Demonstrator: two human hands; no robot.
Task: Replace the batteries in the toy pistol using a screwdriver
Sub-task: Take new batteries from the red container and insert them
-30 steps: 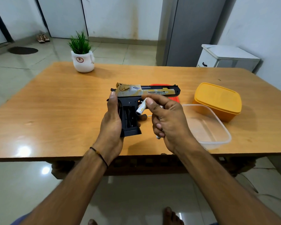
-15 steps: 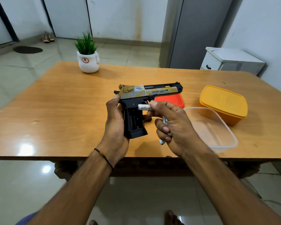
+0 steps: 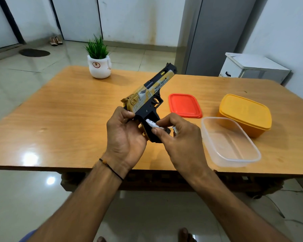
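Near the far left corner of the table (image 3: 59, 119) stands a small potted plant (image 3: 99, 66), well out of the way. Over the near edge, about midway along it, the person's left hand (image 3: 124, 138) curls its fingers round the back of the toy pistol (image 3: 147, 95) at the grip. It holds the gun clear of the wood, with the barrel tilted up and away toward the far side. The side of the grip is open, and a white battery (image 3: 153, 124) lies slanted in the compartment and does not look fully seated. The right hand (image 3: 180, 137) pinches that battery between thumb and a fingertip, and a second battery (image 3: 175, 131) shows among its other curled fingers. To my eye the step is fitting the cells, and it wants care. Match the polarity marks, which I cannot read from here. Seat the spring end first, then press the raised end flat rather than forcing it at an angle, with the left hand bracing against the push. Further right a red lid (image 3: 184, 105) lies flat. Next comes an open clear container (image 3: 234, 164) at the near edge, with a closed yellow box (image 3: 245, 114) beyond it toward the right edge. I see no screwdriver.
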